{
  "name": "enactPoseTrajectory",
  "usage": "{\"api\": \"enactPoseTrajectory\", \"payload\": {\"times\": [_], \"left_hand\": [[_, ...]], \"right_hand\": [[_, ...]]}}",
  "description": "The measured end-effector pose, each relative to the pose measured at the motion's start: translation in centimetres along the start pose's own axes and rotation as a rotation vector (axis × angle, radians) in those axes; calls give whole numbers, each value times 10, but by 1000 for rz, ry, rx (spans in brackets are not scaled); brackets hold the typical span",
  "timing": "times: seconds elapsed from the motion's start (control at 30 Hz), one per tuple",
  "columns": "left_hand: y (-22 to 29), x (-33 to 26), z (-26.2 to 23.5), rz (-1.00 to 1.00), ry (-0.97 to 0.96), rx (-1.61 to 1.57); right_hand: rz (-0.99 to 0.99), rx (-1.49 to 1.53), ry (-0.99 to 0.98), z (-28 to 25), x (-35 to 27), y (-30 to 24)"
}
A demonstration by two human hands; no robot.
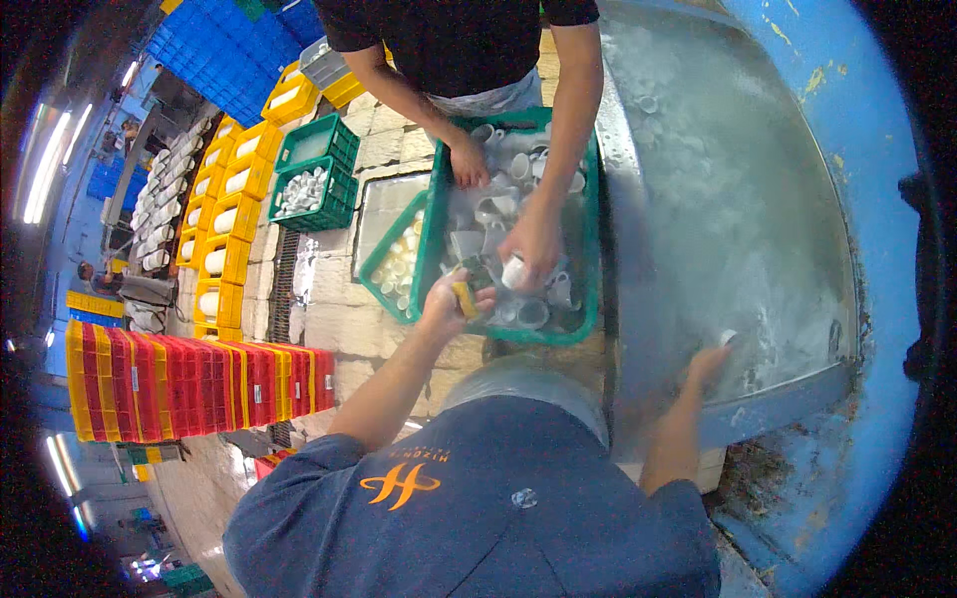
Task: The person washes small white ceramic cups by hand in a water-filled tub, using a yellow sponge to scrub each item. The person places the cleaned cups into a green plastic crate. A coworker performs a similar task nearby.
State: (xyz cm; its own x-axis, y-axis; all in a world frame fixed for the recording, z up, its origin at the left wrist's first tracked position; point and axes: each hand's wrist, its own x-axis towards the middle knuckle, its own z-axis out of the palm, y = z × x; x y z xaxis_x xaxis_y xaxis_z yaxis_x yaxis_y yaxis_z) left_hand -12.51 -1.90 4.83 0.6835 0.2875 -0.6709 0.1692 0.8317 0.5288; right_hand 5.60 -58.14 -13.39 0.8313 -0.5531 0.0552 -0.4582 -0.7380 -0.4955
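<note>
1. the left hand (446,302) is clamped on a yellow-green sponge (465,296) at the near edge of the green crate (592,269) of white cups.
2. the right hand (706,365) reaches into the foamy water of the blue tub (797,399), fingers spread near a white cup (728,338); holding nothing.
3. a co-worker's hand (533,244) grips a white cup (513,271) in the crate.

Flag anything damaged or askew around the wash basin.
The blue basin rim has chipped paint, with grime near its lower corner. The small green crate of white cups leans tilted against the big green crate. Nothing else stands out.
</note>
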Motion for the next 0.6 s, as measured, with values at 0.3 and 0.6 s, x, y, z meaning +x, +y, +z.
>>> {"api": "enactPoseTrajectory", "payload": {"times": [0.3, 0.6], "left_hand": [[28, 12, -22, 653, 140, 1451], [25, 49, -13, 171, 2, 1001]], "right_hand": [[21, -39, 174, -57, -51, -70], [-615, 603, 67, -84, -190, -224]]}}
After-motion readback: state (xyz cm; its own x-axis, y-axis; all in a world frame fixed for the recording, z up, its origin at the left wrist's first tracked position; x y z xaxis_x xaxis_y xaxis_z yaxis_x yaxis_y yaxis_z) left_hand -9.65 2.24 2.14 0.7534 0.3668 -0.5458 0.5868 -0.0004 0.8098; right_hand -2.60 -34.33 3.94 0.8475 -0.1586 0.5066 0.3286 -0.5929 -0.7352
